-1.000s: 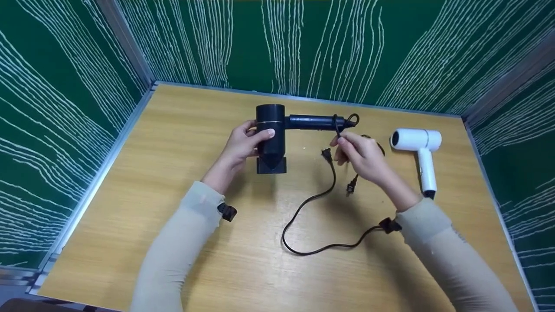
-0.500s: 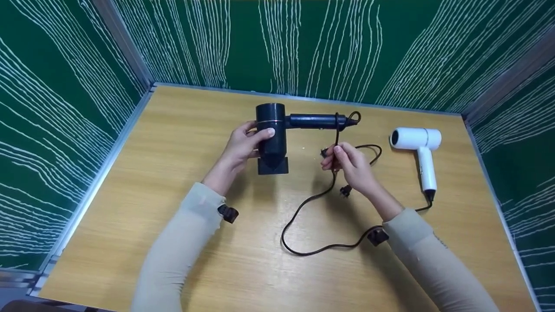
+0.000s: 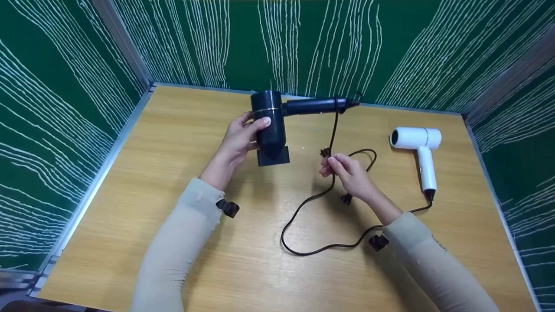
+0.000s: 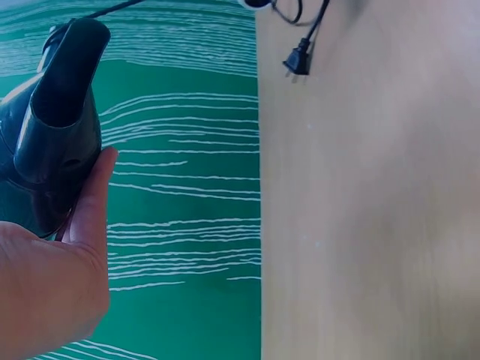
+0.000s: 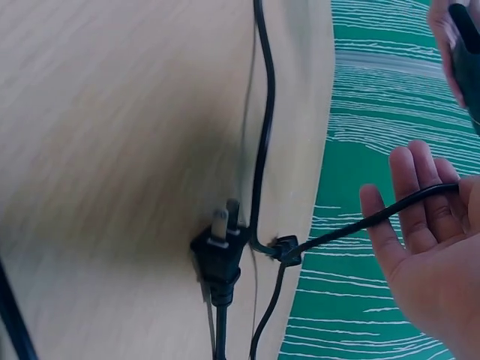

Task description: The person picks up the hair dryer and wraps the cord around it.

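My left hand [image 3: 237,141] grips the barrel of a black hair dryer [image 3: 269,128], held above the table with its handle pointing right and slightly up. In the left wrist view the dryer's nozzle [image 4: 64,82] rises over my left hand [image 4: 56,277]. A black cord [image 3: 334,125] hangs from the handle, and my right hand [image 3: 353,175] pinches it lower down. In the right wrist view the cord [image 5: 352,227] crosses the fingers of my right hand [image 5: 435,255]. One plug [image 3: 324,151] is beside those fingertips; another plug [image 3: 346,198] lies below the hand.
On the wooden table [image 3: 173,130], a white hair dryer [image 3: 417,138] lies at the right, its cord [image 3: 422,209] running toward my right sleeve. A loop of black cord [image 3: 299,253] lies in front. Green panels with white lines [image 3: 243,43] stand behind and on both sides.
My right hand has slid down the cord from near the handle. The black dryer has been raised, moving slightly back, and its handle now tilts upward. The white dryer has stayed put.
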`<action>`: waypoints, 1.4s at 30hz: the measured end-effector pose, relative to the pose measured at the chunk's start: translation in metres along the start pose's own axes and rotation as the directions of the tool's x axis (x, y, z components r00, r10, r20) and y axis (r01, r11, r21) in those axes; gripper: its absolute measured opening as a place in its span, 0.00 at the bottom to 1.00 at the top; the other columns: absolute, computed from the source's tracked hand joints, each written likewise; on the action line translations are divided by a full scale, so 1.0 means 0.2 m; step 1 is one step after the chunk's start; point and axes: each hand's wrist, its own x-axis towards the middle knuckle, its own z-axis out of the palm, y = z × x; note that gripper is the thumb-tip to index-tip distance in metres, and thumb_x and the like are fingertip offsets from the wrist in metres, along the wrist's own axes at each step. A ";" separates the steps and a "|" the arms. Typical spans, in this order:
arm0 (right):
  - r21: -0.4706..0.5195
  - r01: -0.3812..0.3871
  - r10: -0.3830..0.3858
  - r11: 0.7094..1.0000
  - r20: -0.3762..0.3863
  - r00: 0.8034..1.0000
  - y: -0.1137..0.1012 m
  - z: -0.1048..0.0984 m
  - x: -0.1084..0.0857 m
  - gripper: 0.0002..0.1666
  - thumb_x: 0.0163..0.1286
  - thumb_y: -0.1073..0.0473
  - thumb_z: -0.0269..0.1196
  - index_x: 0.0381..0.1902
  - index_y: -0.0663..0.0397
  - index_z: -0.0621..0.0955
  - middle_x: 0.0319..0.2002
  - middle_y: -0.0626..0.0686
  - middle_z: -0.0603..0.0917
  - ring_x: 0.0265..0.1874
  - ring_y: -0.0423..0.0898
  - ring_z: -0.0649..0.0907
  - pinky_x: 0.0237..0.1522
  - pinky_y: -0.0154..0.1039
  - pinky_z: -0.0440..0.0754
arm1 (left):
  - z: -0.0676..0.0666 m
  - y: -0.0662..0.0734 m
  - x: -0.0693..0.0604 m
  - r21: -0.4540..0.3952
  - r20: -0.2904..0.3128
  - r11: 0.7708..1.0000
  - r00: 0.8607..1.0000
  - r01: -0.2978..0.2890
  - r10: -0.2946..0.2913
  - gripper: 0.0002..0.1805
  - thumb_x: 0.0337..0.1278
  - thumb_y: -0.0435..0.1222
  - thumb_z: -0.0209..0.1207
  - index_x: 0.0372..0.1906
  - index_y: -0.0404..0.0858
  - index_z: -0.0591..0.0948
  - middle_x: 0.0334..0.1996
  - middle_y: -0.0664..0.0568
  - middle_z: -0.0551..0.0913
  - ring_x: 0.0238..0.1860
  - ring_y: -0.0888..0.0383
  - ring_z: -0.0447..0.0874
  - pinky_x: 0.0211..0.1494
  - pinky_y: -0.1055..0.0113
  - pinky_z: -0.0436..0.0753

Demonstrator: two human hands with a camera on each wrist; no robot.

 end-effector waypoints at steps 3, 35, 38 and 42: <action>-0.032 -0.021 0.022 0.999 0.021 1.000 0.02 0.01 -0.01 0.19 0.87 0.65 0.50 0.46 0.78 0.81 0.37 0.67 0.89 0.36 0.47 0.90 0.46 0.32 0.88 | 0.00 0.03 0.00 -0.003 -0.002 1.000 1.000 -0.013 0.013 0.38 0.67 0.43 0.69 0.77 0.38 0.68 0.64 0.39 0.81 0.62 0.41 0.83 0.69 0.41 0.79; -0.520 -0.111 0.165 0.847 0.058 0.985 -0.23 -0.52 0.44 0.22 0.87 0.46 0.54 0.47 0.58 0.86 0.38 0.57 0.87 0.37 0.50 0.83 0.38 0.36 0.80 | -0.06 -0.04 -0.09 0.182 0.206 0.983 0.978 -0.016 -0.022 0.40 0.66 0.40 0.70 0.78 0.36 0.67 0.61 0.38 0.84 0.56 0.42 0.88 0.60 0.46 0.87; -0.547 -0.091 0.153 0.832 0.070 0.986 -0.32 -0.55 0.47 0.22 0.86 0.45 0.55 0.48 0.56 0.86 0.37 0.57 0.86 0.36 0.54 0.84 0.34 0.33 0.81 | -0.06 -0.04 -0.08 0.193 0.203 0.981 0.979 -0.019 -0.021 0.39 0.66 0.39 0.70 0.78 0.36 0.67 0.61 0.38 0.84 0.56 0.42 0.88 0.59 0.47 0.88; -0.578 -0.058 0.131 0.814 0.085 0.988 -0.43 -0.56 0.50 0.22 0.86 0.46 0.55 0.46 0.56 0.86 0.33 0.57 0.85 0.31 0.54 0.85 0.30 0.32 0.80 | -0.07 -0.05 -0.08 0.209 0.194 0.978 0.981 -0.021 -0.021 0.39 0.66 0.39 0.70 0.77 0.36 0.67 0.61 0.38 0.84 0.55 0.42 0.88 0.59 0.47 0.88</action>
